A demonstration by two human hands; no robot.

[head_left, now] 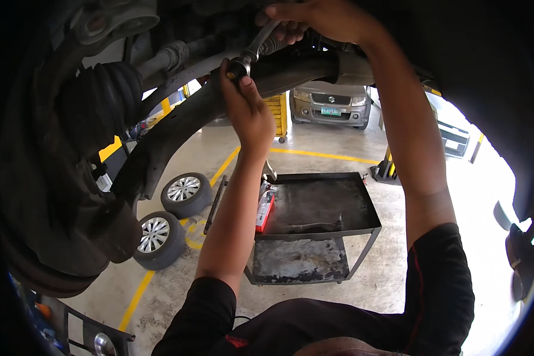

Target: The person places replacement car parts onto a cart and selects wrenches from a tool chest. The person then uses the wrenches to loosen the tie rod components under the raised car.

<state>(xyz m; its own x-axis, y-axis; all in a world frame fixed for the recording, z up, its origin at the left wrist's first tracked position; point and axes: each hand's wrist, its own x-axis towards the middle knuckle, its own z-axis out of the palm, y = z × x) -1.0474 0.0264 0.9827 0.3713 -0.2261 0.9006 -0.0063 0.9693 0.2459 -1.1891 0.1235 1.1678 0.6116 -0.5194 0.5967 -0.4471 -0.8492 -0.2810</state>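
Head view, from beneath a raised vehicle. A two-tier cart (371, 204) stands on the floor below. Its upper tray (320, 199) holds one red box (266, 218) near the left edge, partly hidden by the left forearm, and one long thin tool (314, 225) lying along the near side. One open-ended spanner head (270, 171) shows at the far left corner. The lower tray (302, 259) has a worn, patchy coating.

Counted: two hands, one wrench in use, one cart with two trays, and two wheels, one (186, 193) lying just beyond the other (159, 240), left of the cart. One yellow cabinet (279, 115) and one parked car (331, 102) stand behind.

The wrench (261, 39) slants among the underbody parts at upper centre. The right hand (326, 19) is closed around its upper end; the left hand (250, 115) grips a dark round piece (237, 70) at its lower end, between thumb and fingers.
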